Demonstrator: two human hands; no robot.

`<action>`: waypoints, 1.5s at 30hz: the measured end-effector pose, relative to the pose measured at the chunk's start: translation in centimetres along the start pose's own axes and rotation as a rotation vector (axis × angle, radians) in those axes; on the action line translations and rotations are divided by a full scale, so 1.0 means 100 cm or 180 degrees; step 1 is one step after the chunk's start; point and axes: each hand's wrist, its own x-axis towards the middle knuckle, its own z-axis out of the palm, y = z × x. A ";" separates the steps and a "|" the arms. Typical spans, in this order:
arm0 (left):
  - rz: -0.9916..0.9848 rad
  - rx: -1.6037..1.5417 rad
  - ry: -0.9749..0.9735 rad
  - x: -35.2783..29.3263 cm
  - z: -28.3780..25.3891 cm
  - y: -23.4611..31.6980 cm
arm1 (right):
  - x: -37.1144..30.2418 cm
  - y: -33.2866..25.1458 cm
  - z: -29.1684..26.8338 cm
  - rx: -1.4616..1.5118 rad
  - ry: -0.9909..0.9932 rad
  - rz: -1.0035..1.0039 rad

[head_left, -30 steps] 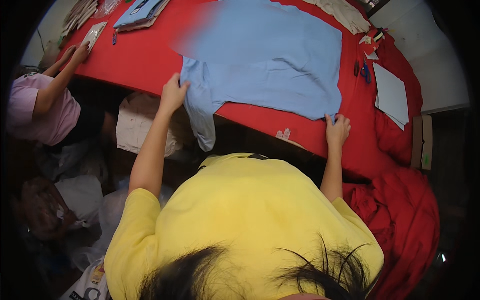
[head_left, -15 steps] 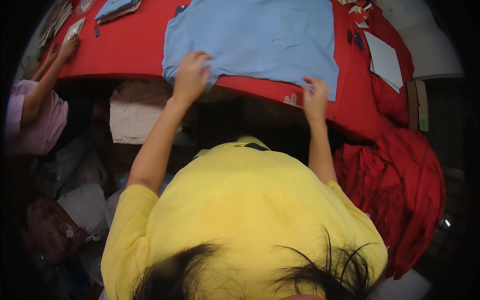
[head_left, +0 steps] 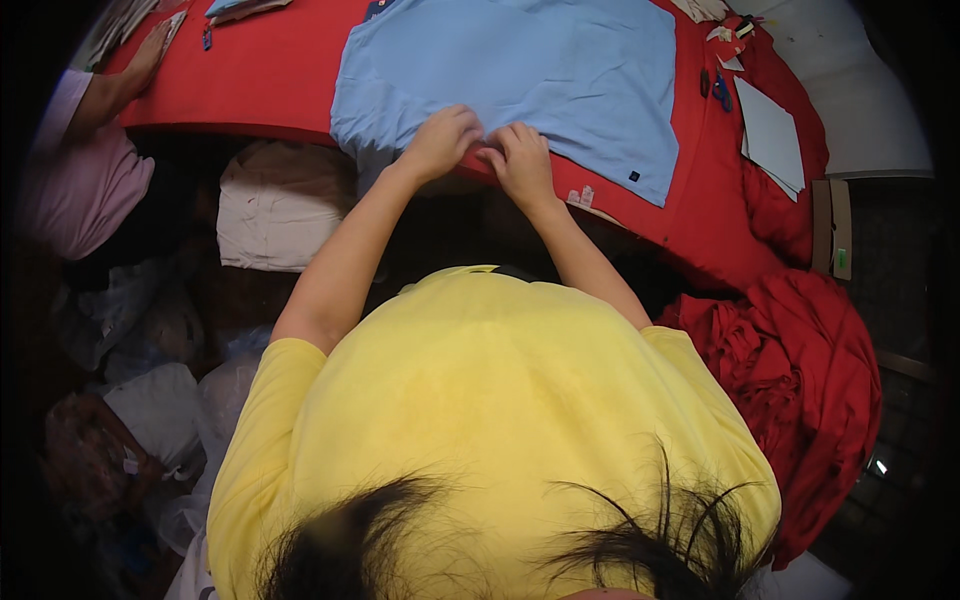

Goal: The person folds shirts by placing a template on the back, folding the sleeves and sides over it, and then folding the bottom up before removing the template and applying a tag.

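A light blue garment [head_left: 560, 75] lies spread flat on the red-covered table [head_left: 250, 85], its near edge close to the table's front edge. A small dark square patch [head_left: 634, 176] marks its near right corner. At the middle of that near edge my left hand [head_left: 440, 143] and my right hand [head_left: 520, 163] almost meet. Both have curled fingers pinching the blue cloth; the fingertips are partly hidden. Left of them, some of the cloth hangs over the table's front.
Blue-handled scissors [head_left: 722, 90] and white sheets [head_left: 770, 135] lie at the right. Red cloth [head_left: 800, 380] is heaped below the table's right end. A beige bundle [head_left: 285, 205] sits under the table. At far left another person's hand [head_left: 150, 52] rests on the table.
My hands have come together from the garment's two sides to the middle of its near edge. The near right corner now lies flat, showing the dark patch. The other person's arm has shifted.
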 end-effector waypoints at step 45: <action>0.2138 -0.6653 -0.2353 0.005 -0.102 0.299 | -0.082 0.151 -0.137 -0.0180 0.0378 0.1654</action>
